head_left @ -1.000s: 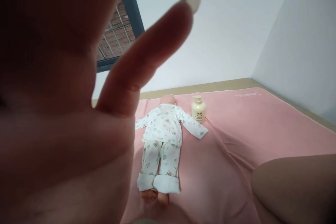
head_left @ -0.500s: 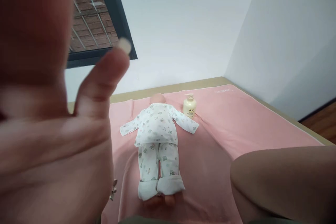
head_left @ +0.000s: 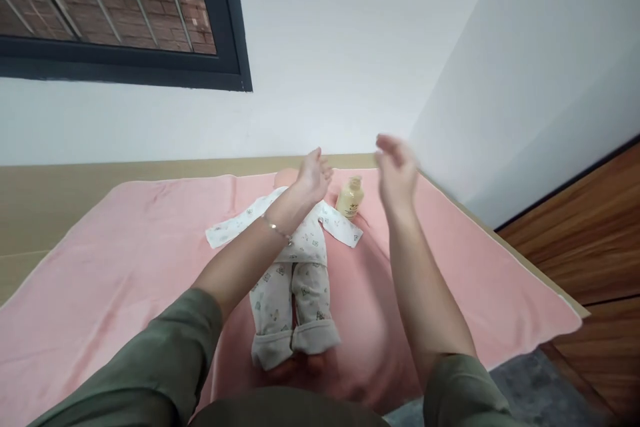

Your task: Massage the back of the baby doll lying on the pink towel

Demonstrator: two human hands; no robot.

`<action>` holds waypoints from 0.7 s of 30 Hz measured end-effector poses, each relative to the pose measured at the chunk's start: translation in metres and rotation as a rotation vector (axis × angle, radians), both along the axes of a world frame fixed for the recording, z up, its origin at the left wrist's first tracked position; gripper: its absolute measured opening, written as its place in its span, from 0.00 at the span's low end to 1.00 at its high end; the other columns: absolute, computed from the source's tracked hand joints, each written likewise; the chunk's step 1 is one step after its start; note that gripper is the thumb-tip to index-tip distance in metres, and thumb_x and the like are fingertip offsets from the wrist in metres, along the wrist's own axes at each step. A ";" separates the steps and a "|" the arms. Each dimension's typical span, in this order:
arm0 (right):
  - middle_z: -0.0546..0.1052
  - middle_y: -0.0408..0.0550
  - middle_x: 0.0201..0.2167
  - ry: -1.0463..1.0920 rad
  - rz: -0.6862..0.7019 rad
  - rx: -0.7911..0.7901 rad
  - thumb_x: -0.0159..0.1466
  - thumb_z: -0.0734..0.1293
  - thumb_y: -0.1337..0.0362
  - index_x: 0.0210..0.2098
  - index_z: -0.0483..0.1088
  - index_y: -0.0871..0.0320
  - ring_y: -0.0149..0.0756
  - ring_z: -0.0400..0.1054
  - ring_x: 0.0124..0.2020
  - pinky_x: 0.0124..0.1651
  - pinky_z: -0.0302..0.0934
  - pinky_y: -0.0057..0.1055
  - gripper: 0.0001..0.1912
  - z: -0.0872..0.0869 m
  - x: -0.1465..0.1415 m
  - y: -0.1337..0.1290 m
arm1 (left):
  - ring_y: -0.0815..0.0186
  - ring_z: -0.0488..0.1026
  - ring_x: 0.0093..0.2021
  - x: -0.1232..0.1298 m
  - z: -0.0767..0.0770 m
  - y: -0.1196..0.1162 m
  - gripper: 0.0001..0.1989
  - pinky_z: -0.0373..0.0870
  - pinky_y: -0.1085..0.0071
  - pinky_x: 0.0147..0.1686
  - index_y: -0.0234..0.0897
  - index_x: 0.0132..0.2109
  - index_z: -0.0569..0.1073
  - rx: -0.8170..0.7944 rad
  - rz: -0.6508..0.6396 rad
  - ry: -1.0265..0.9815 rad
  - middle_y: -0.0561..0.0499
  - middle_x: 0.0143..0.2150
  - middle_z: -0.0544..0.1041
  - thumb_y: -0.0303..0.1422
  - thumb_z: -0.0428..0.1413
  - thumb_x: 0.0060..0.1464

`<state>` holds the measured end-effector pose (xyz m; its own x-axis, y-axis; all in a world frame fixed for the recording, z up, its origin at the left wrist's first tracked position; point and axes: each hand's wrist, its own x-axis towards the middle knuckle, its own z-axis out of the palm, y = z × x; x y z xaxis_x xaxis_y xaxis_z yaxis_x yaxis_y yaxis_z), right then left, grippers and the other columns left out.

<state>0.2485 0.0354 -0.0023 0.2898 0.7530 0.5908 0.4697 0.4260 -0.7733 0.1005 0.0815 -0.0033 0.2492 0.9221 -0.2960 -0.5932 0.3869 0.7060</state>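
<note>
A baby doll (head_left: 310,240) in white patterned pyjamas lies on a pink sheet (head_left: 135,260), its head towards the wall and its arms spread. A cream pump bottle (head_left: 350,197) stands beside its right-side sleeve. My left hand (head_left: 315,175) reaches across the doll's upper body, near the head and bottle, with its fingers apart and nothing in it. On the other side of the bottle my right hand (head_left: 397,170) is raised, blurred, with fingers apart and holding nothing. A thin bracelet circles my left wrist.
Behind the sheet is a white wall (head_left: 340,67) with a dark-framed window (head_left: 235,47) at the upper left. Wooden panels (head_left: 575,253) stand at the right. A wooden ledge (head_left: 200,169) runs along the wall, and grey floor (head_left: 535,387) shows at lower right.
The hand that filled the left side close to the camera has gone from there. Both my hands now reach forward around the bottle. The view has shifted, showing more of the sheet.
</note>
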 end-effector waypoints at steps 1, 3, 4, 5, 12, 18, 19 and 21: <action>0.71 0.58 0.67 -0.118 -0.053 -0.080 0.70 0.61 0.62 0.63 0.70 0.63 0.42 0.63 0.70 0.78 0.53 0.44 0.24 -0.009 -0.004 0.005 | 0.56 0.75 0.61 0.006 -0.005 0.007 0.24 0.74 0.63 0.60 0.32 0.59 0.70 -0.051 -0.081 -0.029 0.35 0.56 0.77 0.45 0.44 0.70; 0.66 0.61 0.71 -0.426 -0.160 -0.278 0.71 0.57 0.62 0.66 0.67 0.67 0.44 0.57 0.75 0.81 0.43 0.47 0.27 -0.031 -0.013 0.016 | 0.54 0.79 0.55 0.017 -0.014 0.016 0.28 0.78 0.60 0.54 0.27 0.65 0.66 -0.096 -0.180 -0.088 0.30 0.54 0.77 0.43 0.39 0.71; 0.64 0.63 0.72 -0.543 -0.199 -0.357 0.72 0.55 0.62 0.67 0.65 0.69 0.46 0.54 0.76 0.82 0.39 0.49 0.29 -0.042 -0.016 0.021 | 0.53 0.80 0.53 0.021 -0.019 0.018 0.30 0.79 0.59 0.52 0.25 0.68 0.63 -0.097 -0.200 -0.114 0.29 0.54 0.77 0.42 0.36 0.72; 0.62 0.64 0.73 -0.615 -0.224 -0.404 0.73 0.53 0.61 0.68 0.63 0.72 0.47 0.51 0.77 0.82 0.37 0.51 0.30 -0.052 -0.019 0.025 | 0.54 0.80 0.52 0.024 -0.023 0.020 0.32 0.79 0.61 0.51 0.24 0.70 0.61 -0.094 -0.208 -0.139 0.28 0.55 0.77 0.42 0.34 0.72; 0.63 0.63 0.73 -0.703 -0.316 -0.435 0.74 0.48 0.60 0.66 0.67 0.69 0.49 0.51 0.77 0.81 0.33 0.58 0.31 -0.067 -0.028 0.027 | 0.57 0.75 0.63 0.012 -0.034 0.010 0.36 0.77 0.71 0.56 0.16 0.73 0.55 -0.068 -0.201 -0.240 0.26 0.67 0.69 0.43 0.34 0.73; 0.60 0.74 0.72 -0.838 -0.268 -0.731 0.76 0.49 0.51 0.68 0.62 0.79 0.58 0.49 0.78 0.80 0.36 0.61 0.38 -0.037 -0.042 0.030 | 0.54 0.67 0.72 -0.036 -0.018 -0.045 0.31 0.66 0.58 0.72 0.29 0.73 0.60 -0.003 -0.198 -0.153 0.32 0.69 0.70 0.43 0.42 0.71; 0.56 0.76 0.74 -0.856 -0.282 -0.755 0.75 0.51 0.50 0.70 0.58 0.81 0.60 0.46 0.79 0.80 0.35 0.61 0.39 -0.037 -0.046 0.029 | 0.54 0.66 0.73 -0.047 -0.015 -0.053 0.30 0.63 0.56 0.74 0.31 0.73 0.60 0.001 -0.174 -0.124 0.33 0.69 0.71 0.42 0.43 0.71; 0.47 0.78 0.76 -0.884 -0.336 -0.754 0.74 0.56 0.49 0.73 0.48 0.83 0.63 0.38 0.80 0.81 0.35 0.61 0.44 -0.042 -0.053 0.027 | 0.54 0.65 0.74 -0.070 -0.008 -0.065 0.29 0.59 0.56 0.76 0.32 0.71 0.63 -0.001 -0.100 -0.073 0.35 0.68 0.72 0.41 0.44 0.70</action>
<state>0.1955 0.0621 -0.0447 0.2549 0.9584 0.1286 0.9624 -0.2384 -0.1304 0.0309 0.0170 -0.0112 0.3605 0.8913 -0.2749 -0.6017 0.4475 0.6616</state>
